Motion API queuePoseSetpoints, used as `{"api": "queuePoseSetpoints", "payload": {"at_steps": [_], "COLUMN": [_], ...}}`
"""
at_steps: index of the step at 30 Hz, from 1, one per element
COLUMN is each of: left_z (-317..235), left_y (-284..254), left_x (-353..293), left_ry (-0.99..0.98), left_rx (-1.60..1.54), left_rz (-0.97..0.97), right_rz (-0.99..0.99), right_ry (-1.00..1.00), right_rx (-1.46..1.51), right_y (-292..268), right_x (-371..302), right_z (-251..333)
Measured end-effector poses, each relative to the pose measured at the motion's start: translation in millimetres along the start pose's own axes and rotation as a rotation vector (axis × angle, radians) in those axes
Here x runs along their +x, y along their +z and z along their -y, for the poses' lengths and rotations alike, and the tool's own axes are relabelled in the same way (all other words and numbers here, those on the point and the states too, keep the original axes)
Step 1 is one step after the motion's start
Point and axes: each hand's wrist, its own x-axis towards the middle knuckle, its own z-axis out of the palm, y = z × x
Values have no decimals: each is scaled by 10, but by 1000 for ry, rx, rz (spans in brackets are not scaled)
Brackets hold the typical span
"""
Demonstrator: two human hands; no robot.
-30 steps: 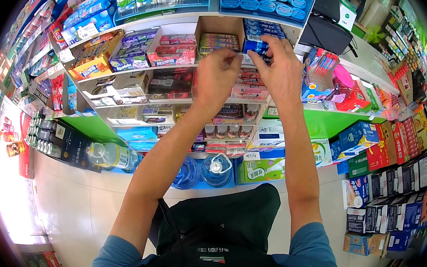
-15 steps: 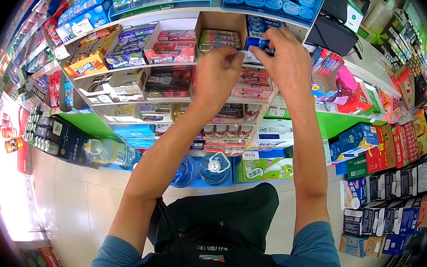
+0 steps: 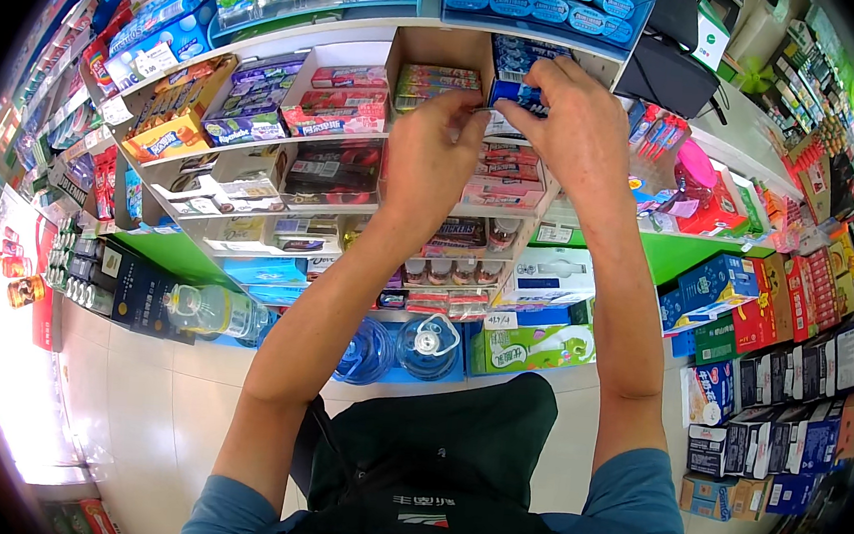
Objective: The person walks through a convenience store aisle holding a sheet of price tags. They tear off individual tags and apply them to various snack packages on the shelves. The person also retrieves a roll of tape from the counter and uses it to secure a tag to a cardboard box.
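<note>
My left hand (image 3: 434, 157) is closed in a pinch at the upper candy shelf's front edge. A thin, pale bit shows at its fingertips, too small to name. Just behind it, a cardboard box holds several stick packs (image 3: 440, 79) in green, red and yellow. My right hand (image 3: 581, 124) is bent over the front right of a blue box of blue packs (image 3: 524, 59). Its fingers curl at the box's corner and its thumb points left along the front, near a white shelf label (image 3: 501, 127). What it grips is hidden.
Left along the shelf sit pink candy packs (image 3: 337, 109), purple packs (image 3: 255, 101) and an orange box (image 3: 168, 136). Blue tins (image 3: 543, 3) stand above. Large water bottles (image 3: 429, 347) are on the floor below. Stacked cartons (image 3: 779, 380) stand to the right, near a dark counter device (image 3: 667, 80).
The view has shifted slightly. Both hands stay at the shelf edge, with only small finger movement. The white label piece between them shows less now.
</note>
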Motion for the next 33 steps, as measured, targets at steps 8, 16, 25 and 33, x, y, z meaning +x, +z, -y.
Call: {"api": "queuePoseSetpoints", "payload": {"at_steps": [8, 16, 25, 33], "left_z": [66, 65, 66, 106], "left_y": [-4, -44, -142, -178], "left_x": [-23, -14, -35, 43], "left_ry": [-5, 66, 271, 388], "left_rx": [8, 50, 118, 160], "left_rz": [35, 41, -56, 2], "right_rz": [-5, 163, 73, 126], "right_ry": [-14, 37, -33, -89], "right_rx": [45, 38, -55, -121], "right_y": [0, -106, -105, -164], "right_x": [18, 67, -131, -23], "right_z": [-15, -64, -207, -150]}}
